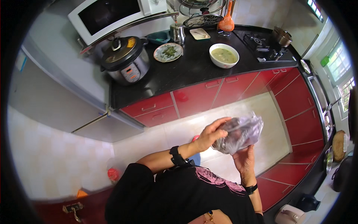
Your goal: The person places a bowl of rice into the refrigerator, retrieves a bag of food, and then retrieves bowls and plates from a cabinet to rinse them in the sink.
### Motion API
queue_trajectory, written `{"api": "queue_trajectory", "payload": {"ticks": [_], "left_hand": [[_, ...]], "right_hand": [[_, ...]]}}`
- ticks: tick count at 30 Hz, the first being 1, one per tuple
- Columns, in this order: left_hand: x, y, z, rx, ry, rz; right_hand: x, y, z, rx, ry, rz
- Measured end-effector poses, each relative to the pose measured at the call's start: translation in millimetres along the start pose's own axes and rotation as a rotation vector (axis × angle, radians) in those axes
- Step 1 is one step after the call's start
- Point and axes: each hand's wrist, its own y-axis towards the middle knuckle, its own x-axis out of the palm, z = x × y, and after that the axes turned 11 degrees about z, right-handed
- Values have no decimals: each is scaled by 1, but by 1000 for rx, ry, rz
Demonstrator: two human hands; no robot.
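Both of my hands hold a crumpled clear plastic bag [240, 133] with something dark reddish inside, in front of my body above the floor. My left hand [211, 134] grips its left side, thumb and fingers on the plastic. From below, my right hand [244, 159] supports the bag's lower edge; part of its fingers is hidden behind the bag. What exactly the bag contains cannot be told through the folds.
Along the black counter [190, 72] stand an electric pressure cooker [127, 63], a plate of chopped greens [168, 52], a bowl of soup [224, 56] and a gas stove [260, 44]. A grey refrigerator [64, 81] is at the left. Red cabinets [195, 95] line the floor.
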Motion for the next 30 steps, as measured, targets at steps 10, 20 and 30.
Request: {"api": "queue_trajectory", "payload": {"ticks": [10, 20, 30], "left_hand": [[-3, 154, 17, 250, 549, -328], [-103, 307, -11, -373, -183, 556], [-110, 365, -18, -154, -328, 836]], "right_hand": [[15, 142, -58, -201, -545, 227], [-70, 333, -129, 78, 118, 287], [-88, 547, -186, 310, -240, 100]]}}
